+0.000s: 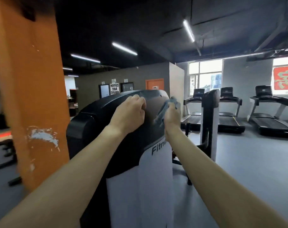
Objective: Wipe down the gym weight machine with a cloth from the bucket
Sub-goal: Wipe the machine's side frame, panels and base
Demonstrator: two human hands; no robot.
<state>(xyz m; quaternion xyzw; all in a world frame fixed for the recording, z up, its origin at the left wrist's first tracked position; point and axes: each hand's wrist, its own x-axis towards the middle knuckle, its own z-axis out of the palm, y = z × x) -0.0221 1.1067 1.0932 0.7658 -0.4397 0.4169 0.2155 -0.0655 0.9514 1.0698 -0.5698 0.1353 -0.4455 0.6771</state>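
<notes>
One chipped orange pillar (29,96), one black-and-white weight machine (97,122), its "Fitne" lettering cut off by a forearm, three black treadmills (270,127), two hands, left hand (130,112) clenched against the machine's top, right hand (172,117) grasping one crumpled grey cloth (164,111) there

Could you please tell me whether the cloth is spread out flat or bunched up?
Bunched up. The right hand grips the grey cloth as a crumpled wad, its ends sticking out above and below the fist.

The left is blocked by a pillar (29,96) close beside the machine (97,129). Open floor (242,171) is left at lower right, past a post (209,122).
</notes>
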